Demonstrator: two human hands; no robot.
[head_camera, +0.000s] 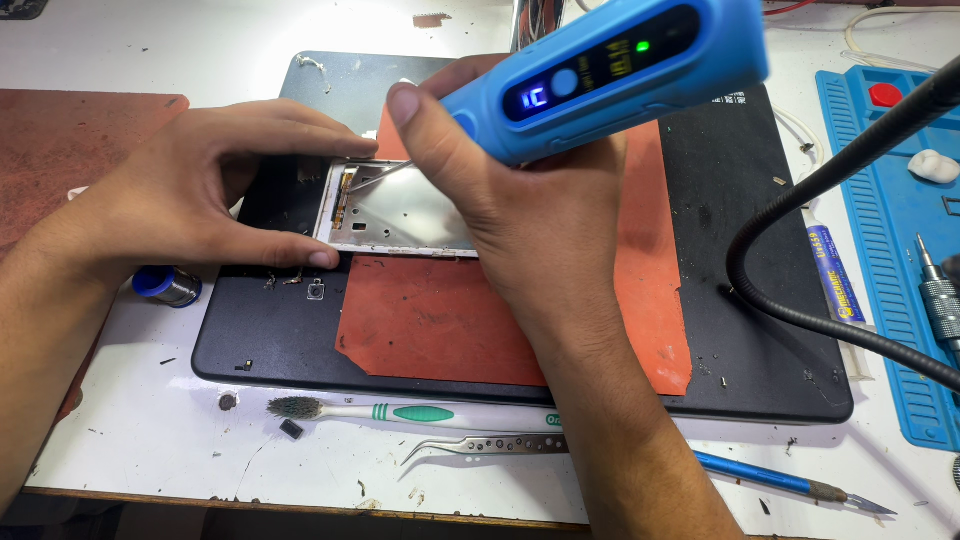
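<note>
Holding the phone frame (400, 208) steady with left hand (190, 190), so right hand (500, 190), gripping blue soldering iron (610, 65), can poke its tip inside.

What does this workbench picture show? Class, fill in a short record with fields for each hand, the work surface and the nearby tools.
Left hand: thumb and fingers brace the silver device frame at its left edge.
Right hand: grips a blue powered hand tool with lit display; its thin metal tip reaches into the frame.
Surface: black mat with a red-orange sheet on it, on a white table.
Front edge: toothbrush, tweezers, blue-handled craft knife.
Left: small solder spool.
Right: black flexible hose, blue tray mat.
</note>
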